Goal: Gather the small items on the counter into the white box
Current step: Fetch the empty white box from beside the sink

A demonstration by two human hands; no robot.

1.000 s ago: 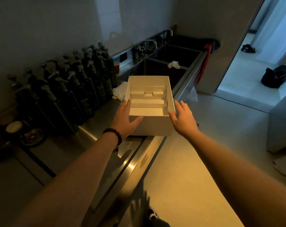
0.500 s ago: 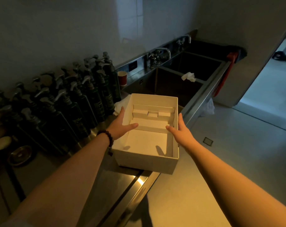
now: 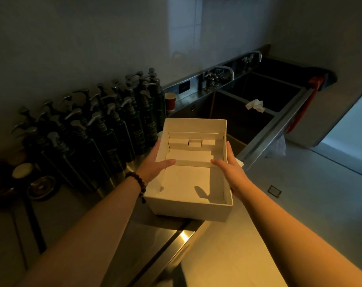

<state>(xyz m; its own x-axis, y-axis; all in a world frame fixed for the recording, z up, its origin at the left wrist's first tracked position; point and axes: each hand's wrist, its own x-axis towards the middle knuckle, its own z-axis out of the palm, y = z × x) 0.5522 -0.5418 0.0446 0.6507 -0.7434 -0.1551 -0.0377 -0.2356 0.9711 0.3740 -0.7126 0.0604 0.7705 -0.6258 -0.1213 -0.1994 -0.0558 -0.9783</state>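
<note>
1. Over the steel table's [image 3: 118,230] front edge, a person carries the white box [image 3: 188,206] with both hands, its open top facing up so small items can drop straight in.
2. Left hand [image 3: 155,164] grasps the box's left wall, thumb hooked over the rim inside and fingers outside; right hand [image 3: 227,168] mirrors it on the right wall. A grip on both sides likely keeps the light cardboard level.
3. Inside, only folded cardboard dividers [image 3: 193,145] show at the far end; the near compartment holds nothing visible, so gathering appears not yet begun.
4. Dark pump bottles [image 3: 105,131] stand in rows against the wall, left of the box, with a red paper cup [image 3: 170,100] beyond them.
5. Small round metal dishes [image 3: 41,186] lie at the far left; whether these are the items meant cannot be told in the dim light.
6. A double sink [image 3: 248,104] with a crumpled white cloth [image 3: 255,105] lies behind.
</note>
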